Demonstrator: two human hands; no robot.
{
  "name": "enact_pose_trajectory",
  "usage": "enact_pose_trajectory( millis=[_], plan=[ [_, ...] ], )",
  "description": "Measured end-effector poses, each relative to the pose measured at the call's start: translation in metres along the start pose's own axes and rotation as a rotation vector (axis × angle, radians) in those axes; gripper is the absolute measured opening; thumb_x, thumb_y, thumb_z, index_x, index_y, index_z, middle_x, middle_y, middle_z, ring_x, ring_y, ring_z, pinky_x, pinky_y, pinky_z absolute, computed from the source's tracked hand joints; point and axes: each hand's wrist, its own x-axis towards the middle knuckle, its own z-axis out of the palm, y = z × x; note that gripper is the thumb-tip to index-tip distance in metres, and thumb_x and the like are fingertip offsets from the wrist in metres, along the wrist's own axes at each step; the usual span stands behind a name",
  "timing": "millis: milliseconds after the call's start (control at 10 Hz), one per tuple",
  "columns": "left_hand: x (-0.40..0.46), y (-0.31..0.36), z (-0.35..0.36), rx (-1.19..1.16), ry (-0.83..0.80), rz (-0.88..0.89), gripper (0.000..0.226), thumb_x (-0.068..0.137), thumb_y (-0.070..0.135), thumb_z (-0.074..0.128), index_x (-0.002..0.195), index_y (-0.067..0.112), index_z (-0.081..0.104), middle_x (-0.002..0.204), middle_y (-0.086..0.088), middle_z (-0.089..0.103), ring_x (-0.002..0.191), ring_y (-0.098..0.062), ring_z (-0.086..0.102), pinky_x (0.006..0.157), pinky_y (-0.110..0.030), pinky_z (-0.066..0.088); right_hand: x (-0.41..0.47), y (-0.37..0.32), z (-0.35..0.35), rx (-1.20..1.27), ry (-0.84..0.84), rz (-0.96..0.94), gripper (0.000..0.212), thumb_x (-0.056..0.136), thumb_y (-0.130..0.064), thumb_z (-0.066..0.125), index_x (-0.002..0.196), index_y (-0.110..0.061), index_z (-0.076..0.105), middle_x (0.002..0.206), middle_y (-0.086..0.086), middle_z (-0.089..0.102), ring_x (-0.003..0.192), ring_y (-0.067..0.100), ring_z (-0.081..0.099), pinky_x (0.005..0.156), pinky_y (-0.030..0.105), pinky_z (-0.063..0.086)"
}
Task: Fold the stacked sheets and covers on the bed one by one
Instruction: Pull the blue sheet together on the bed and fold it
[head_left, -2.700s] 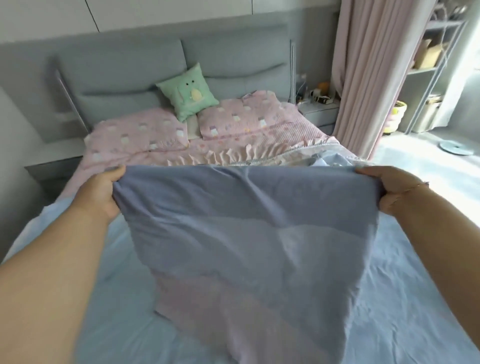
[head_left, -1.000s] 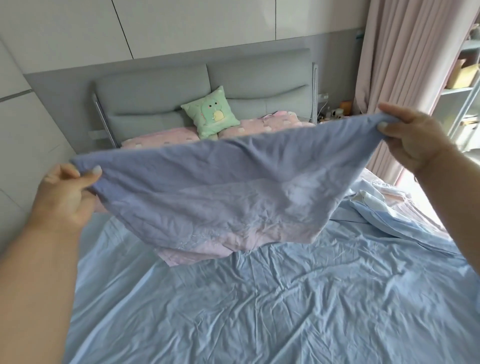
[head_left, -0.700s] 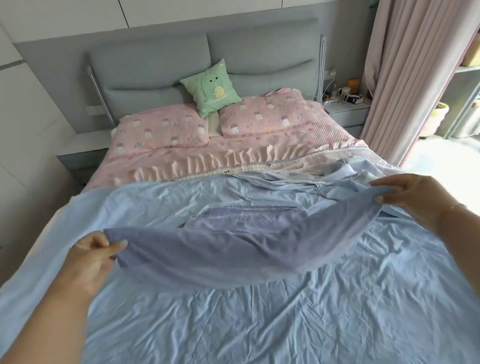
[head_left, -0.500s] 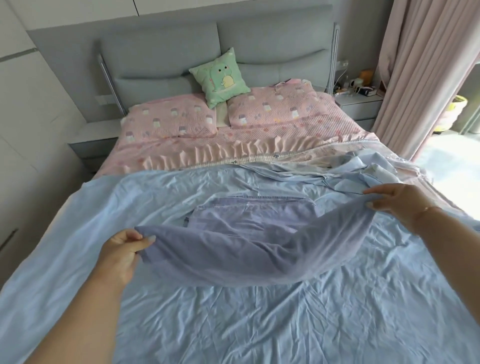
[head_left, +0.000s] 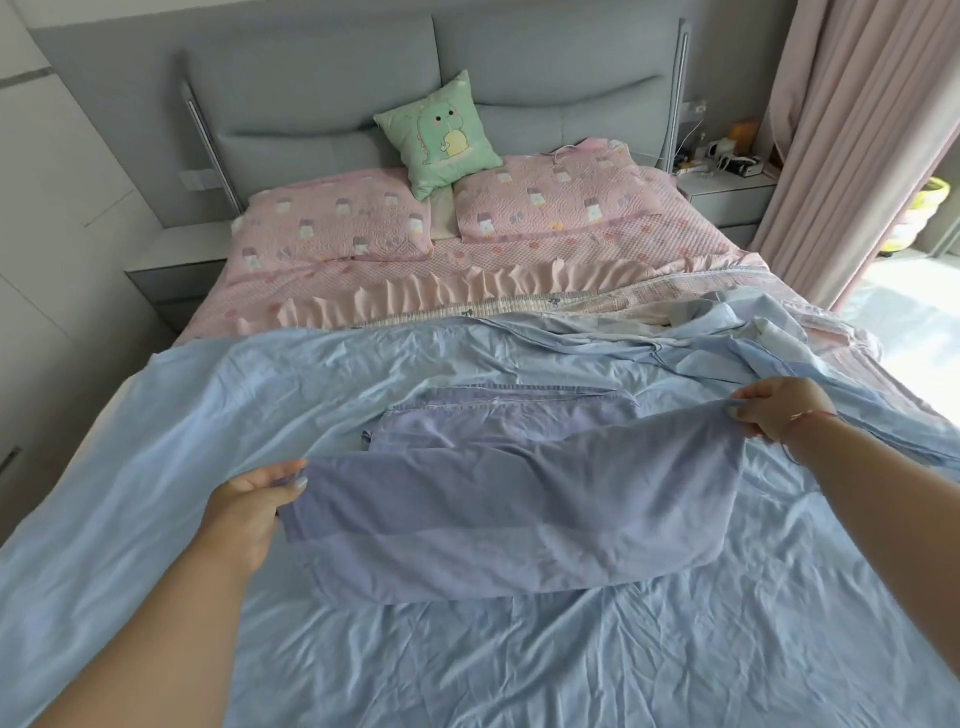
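Nearest, spread wide over the bed: a large, wrinkled pale-blue sheet. Above it, held by two corners: a smaller lavender-purple cotton cover, near half lifted and sagging, far edge already lying flat on the blue sheet. Left hand pinching the near-left corner, thumb on top, fingers curled under; right hand pinching the right corner, raised a little higher. Step in hand, by the look of it: laying this cover out flat, ready for its first fold. Next move probably calls for lowering both corners evenly, keeping the cloth taut so no creases get trapped, then smoothing. Farther back, right side: a rumpled heap of light-blue bedding, apparently waiting its turn. Beyond: pink ruffled quilt, two pink printed pillows, green dinosaur cushion against the grey padded headboard.
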Motion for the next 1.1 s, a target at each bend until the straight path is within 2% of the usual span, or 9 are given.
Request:
enact_pose_trajectory(
  millis=[100,200,300,500,700,800,900,1000,1100],
  plan=[
    [0.036,0.011,0.018,0.064,-0.036,-0.004,0.042,0.093,-0.012,0.049,0.130,0.005,0.056,0.118,-0.008,0.060,0.103,-0.019,0.058,0.094,-0.028,0.043,0.027,-0.012,0.021,0.159,-0.042,0.128,0.024,0.086,0.005,0.062,0.109,0.007,0.063,0.062,0.010,0.068,0.036,0.010,0.058,0.038,0.015,0.049],
    [0.074,0.031,0.043,0.098,-0.074,0.005,0.048,0.095,-0.013,0.042,0.139,0.005,0.048,0.125,-0.004,0.054,0.117,-0.020,0.051,0.099,-0.030,0.039,0.056,-0.030,0.040,0.275,-0.011,0.123,0.036,0.090,-0.003,0.060,0.126,0.001,0.057,0.127,0.016,0.059,0.090,0.020,0.064,0.076,0.023,0.054],
    [0.118,0.058,0.071,0.034,-0.098,0.050,0.051,0.097,-0.010,0.042,0.144,0.009,0.043,0.142,-0.005,0.048,0.126,-0.023,0.049,0.100,-0.031,0.040,0.081,-0.056,0.055,0.469,-0.025,0.079,0.052,0.087,-0.017,0.067,0.134,-0.003,0.051,0.139,0.013,0.051,0.112,0.021,0.056,0.101,0.028,0.043],
    [0.171,0.041,0.112,0.338,-0.178,0.171,0.076,0.096,0.006,0.056,0.152,0.040,0.018,0.160,0.006,0.016,0.145,-0.017,0.022,0.112,-0.034,0.027,0.108,-0.029,0.118,0.361,-0.012,0.005,0.058,0.087,0.010,0.054,0.138,-0.014,0.042,0.141,0.018,0.043,0.104,0.034,0.055,0.085,0.050,0.052],
    [0.132,-0.117,0.130,0.835,-0.193,0.151,0.071,0.086,0.012,0.070,0.148,0.007,0.036,0.150,-0.015,0.039,0.138,-0.028,0.040,0.113,-0.032,0.030,0.053,0.082,0.206,-0.255,-0.125,0.378,0.039,0.088,-0.027,0.061,0.120,-0.005,0.061,0.120,0.014,0.062,0.111,0.029,0.058,0.086,0.030,0.046],
    [0.107,-0.168,0.138,0.880,0.215,-0.154,0.068,0.078,0.026,0.077,0.128,-0.010,0.049,0.128,-0.032,0.054,0.118,-0.043,0.052,0.100,-0.044,0.039,0.018,0.105,0.238,0.129,-0.104,0.689,0.054,0.081,-0.042,0.070,0.114,-0.002,0.057,0.093,0.017,0.056,0.077,0.032,0.060,0.071,0.039,0.054],
    [0.094,-0.190,0.147,0.481,0.327,-0.683,0.086,0.076,0.054,0.073,0.129,-0.008,0.046,0.128,-0.026,0.049,0.113,-0.040,0.053,0.096,-0.043,0.047,-0.007,0.098,0.267,0.714,-0.209,0.977,0.059,0.075,-0.043,0.076,0.111,-0.007,0.046,0.098,0.021,0.057,0.071,0.032,0.060,0.065,0.042,0.056],
    [0.102,-0.199,0.158,-0.163,0.309,-0.746,0.071,0.073,0.043,0.082,0.126,0.007,0.051,0.121,-0.013,0.059,0.100,-0.032,0.062,0.083,-0.042,0.055,-0.013,0.081,0.288,1.030,-0.279,0.939,0.046,0.079,-0.035,0.076,0.106,-0.005,0.053,0.104,0.016,0.062,0.096,0.034,0.064,0.088,0.047,0.052],
    [0.106,-0.197,0.169,-0.318,0.255,-0.733,0.054,0.081,0.027,0.078,0.125,0.007,0.054,0.108,-0.011,0.065,0.089,-0.026,0.064,0.071,-0.039,0.054,-0.013,0.072,0.298,1.094,-0.239,0.932,0.025,0.083,-0.023,0.073,0.090,-0.006,0.056,0.089,0.012,0.064,0.080,0.027,0.064,0.080,0.041,0.055]
  ],
)
